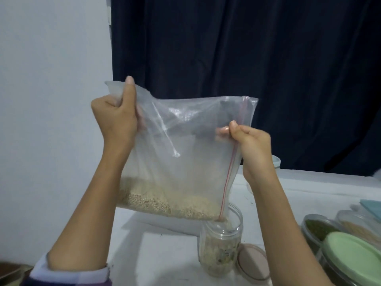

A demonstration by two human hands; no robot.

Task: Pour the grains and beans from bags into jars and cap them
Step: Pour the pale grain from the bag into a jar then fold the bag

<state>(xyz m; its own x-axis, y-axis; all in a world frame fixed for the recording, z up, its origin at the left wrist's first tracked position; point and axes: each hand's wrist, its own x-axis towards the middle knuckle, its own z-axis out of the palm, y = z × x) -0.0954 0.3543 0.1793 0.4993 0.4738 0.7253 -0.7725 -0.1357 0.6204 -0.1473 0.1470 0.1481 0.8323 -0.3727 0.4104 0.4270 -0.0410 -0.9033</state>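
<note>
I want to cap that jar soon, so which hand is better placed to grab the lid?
Probably the right hand: the round pinkish lid lies right of the clear glass jar, below that arm.

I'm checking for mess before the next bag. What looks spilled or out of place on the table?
No spilled grain shows. A few dark specks dot the table. The pinkish lid lies beside the open jar, not yet capped.
</note>
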